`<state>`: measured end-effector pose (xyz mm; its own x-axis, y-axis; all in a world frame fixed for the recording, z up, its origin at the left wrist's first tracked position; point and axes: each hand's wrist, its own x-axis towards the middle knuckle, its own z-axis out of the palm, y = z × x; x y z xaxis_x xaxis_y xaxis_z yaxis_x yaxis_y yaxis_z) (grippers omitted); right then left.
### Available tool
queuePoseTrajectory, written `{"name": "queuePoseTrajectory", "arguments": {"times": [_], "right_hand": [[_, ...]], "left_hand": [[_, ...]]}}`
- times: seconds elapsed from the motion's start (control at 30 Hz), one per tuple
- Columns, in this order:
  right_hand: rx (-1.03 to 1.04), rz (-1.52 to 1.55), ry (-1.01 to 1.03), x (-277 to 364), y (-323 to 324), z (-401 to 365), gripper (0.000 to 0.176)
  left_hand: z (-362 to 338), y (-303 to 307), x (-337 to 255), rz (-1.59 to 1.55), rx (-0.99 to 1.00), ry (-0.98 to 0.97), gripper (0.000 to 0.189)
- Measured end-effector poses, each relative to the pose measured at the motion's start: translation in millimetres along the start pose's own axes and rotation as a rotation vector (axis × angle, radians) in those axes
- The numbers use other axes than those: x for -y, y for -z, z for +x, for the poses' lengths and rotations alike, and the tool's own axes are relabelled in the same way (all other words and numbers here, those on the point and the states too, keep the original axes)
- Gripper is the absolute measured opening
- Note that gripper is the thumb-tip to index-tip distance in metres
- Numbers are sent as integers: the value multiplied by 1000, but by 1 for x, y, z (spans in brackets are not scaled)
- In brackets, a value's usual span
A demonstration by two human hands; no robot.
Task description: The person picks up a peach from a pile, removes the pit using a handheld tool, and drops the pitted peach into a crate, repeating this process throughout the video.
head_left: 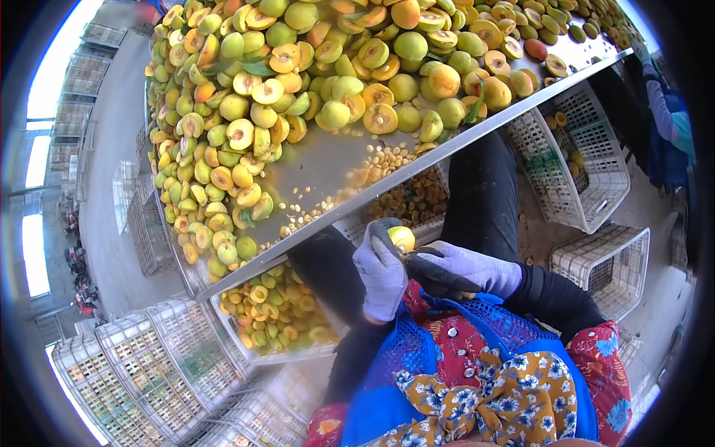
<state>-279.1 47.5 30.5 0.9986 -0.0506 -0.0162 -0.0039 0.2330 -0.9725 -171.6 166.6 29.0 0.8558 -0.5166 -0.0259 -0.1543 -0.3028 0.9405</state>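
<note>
My left hand (381, 268), in a lavender glove with dark fingers, is closed around a yellow-green apricot (402, 238) above my lap. My right hand (465, 270), gloved the same way, is closed right beside the fruit, its dark fingertips at the apricot's lower side. What lies inside my right fingers is hidden. Just beyond my hands is the rim of a metal table (313, 179). A large heap of apricots (246, 134), many cut in half with pits showing, covers much of it. Loose pale pits (383, 160) lie near the table's edge.
Below the table's edge stand a crate of apricot halves (277, 309) and a container of brown pits (413, 200). White plastic crates (573, 160) stand at right, another stack (149, 357) at lower left. Another person's sleeve (659, 108) shows at far right.
</note>
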Motion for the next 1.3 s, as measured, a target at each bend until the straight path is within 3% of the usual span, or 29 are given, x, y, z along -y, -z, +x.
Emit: {"name": "queuePoseTrajectory", "arguments": {"times": [0.07, 0.13, 0.2, 0.27, 0.3, 0.4, 0.5, 0.6, 0.63, 0.7, 0.73, 0.77, 0.83, 0.93, 1.03, 1.13, 1.3], "right_hand": [[16, 1038, -807, 21, 5, -5, 32], [213, 1574, -866, -7, 10, -4, 39], [346, 1871, -802, -16, 9, -8, 43], [361, 1867, -780, -24, 9, -11, 42], [368, 1866, -769, -26, 9, -12, 42], [275, 1741, -814, -24, 12, -13, 41], [285, 1807, -835, -24, 14, -14, 40], [52, 1314, -777, -7, 9, -15, 41], [40, 1344, -834, -9, 10, -15, 40], [212, 1719, -864, -25, 13, -16, 40], [304, 1903, -872, -32, 14, -16, 41], [295, 1864, -835, -36, 13, -17, 41], [280, 1785, -770, -38, 10, -18, 42], [-171, 1071, -780, -8, 3, -13, 41], [-198, 1042, -834, 15, 4, -10, 36], [-172, 973, -859, 16, 10, -9, 36], [-97, 716, -791, 11, 16, -12, 41]], "left_hand": [[5, 3, -2, -3, 103, 7, 43], [13, 6, -8, -46, 224, -63, 41], [21, 5, -5, -164, 332, -32, 40], [24, 2, 11, -354, 436, 112, 40], [24, 1, 10, -102, 399, -89, 40], [32, -5, 26, -111, 446, -4, 40], [27, -6, 11, -75, 452, 81, 35], [23, -13, 21, 53, 382, -50, 40], [23, -12, 23, -94, 419, 91, 39], [27, -13, 41, 44, 405, -305, 40], [26, -14, 47, 50, 410, -328, 41], [25, -15, 52, 57, 416, -350, 42], [21, -17, 48, -74, 439, -44, 47], [21, -26, 56, -349, 376, 400, 53], [19, -21, 42, -82, 345, 215, 59], [22, -18, 58, -224, 415, 412, 62], [26, -13, 43, -315, 512, 480, 68]]}}
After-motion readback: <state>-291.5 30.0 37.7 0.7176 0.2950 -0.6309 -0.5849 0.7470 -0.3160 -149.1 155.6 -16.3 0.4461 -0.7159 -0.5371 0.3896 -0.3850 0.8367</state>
